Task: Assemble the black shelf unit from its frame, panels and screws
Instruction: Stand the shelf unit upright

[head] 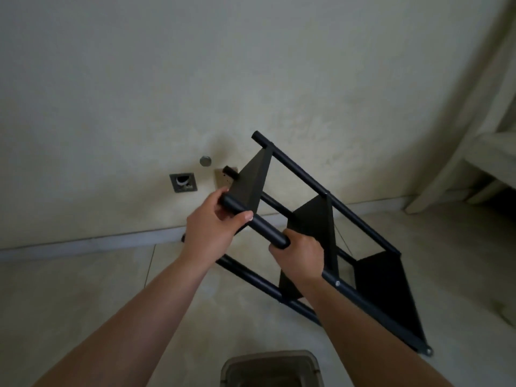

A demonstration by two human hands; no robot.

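The black shelf unit hangs tilted in the air in front of me, its tube posts running from upper left to lower right with three black panels fixed between them. My left hand grips the near post close to its upper end. My right hand grips the same post a little lower down. A silver screw head shows on that post just below my right hand, and another sits at the post's lower end.
A cream wall with a metal socket box and a round cap stands behind the shelf. White furniture is at the right. A grey bin sits on the tiled floor below my arms.
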